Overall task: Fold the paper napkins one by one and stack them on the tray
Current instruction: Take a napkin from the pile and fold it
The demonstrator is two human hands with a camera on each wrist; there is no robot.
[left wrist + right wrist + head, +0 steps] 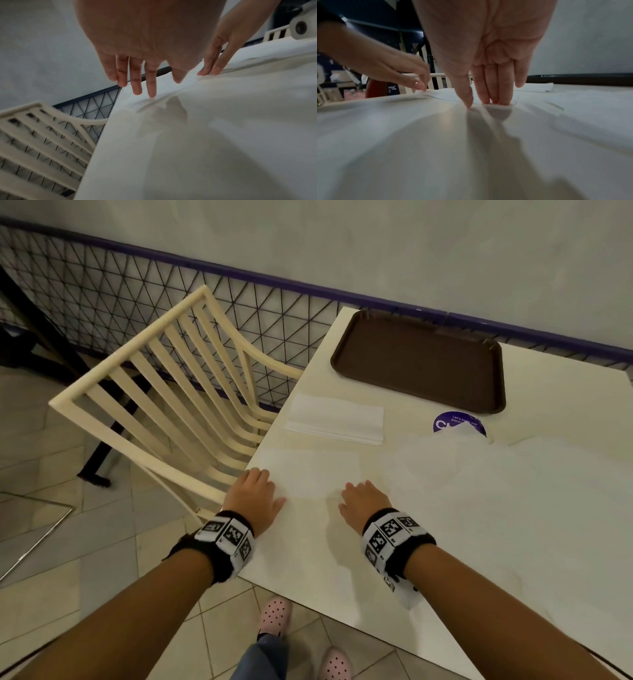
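A paper napkin lies spread flat on the pale surface near its left edge, with the left hand resting straight-fingered on its near left corner and the right hand pressing its near right corner with straight fingers, neither hand gripping anything. Beyond it sits a stack of napkins, and farther back the brown tray holds no napkins. A cream slatted chair stands just left of the surface.
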